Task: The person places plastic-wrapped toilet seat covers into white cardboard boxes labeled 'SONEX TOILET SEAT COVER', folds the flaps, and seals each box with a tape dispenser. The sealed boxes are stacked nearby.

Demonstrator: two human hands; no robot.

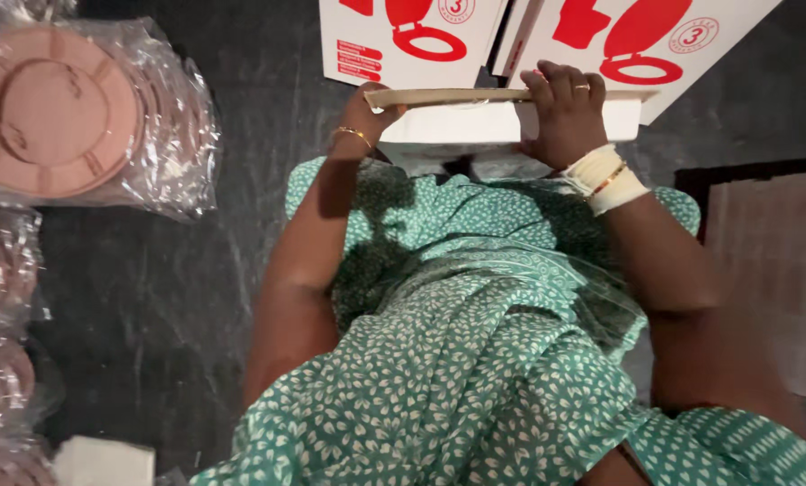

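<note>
A flat beige board, seen edge-on, lies across the top of a white block at about 12 o'clock in the view, just beyond the person's lap. The right hand is closed over the board's right end, fingers curled on top and a ring showing, with a band of pale bangles at the wrist. The left hand clasps the board's left end, thumb side toward the edge; a thin gold bangle circles that wrist. Both forearms run back toward 6 o'clock over a green dress with a small white print.

Directly past the board, at 12 to 1 o'clock, stand white cartons printed with red toilet-seat pictures. At 10 o'clock a round pinkish-brown seat cover wrapped in clear plastic rests on the dark floor sheet, and more plastic-wrapped pieces are stacked along 8 to 9 o'clock. A brown mat lies at 3 o'clock.
</note>
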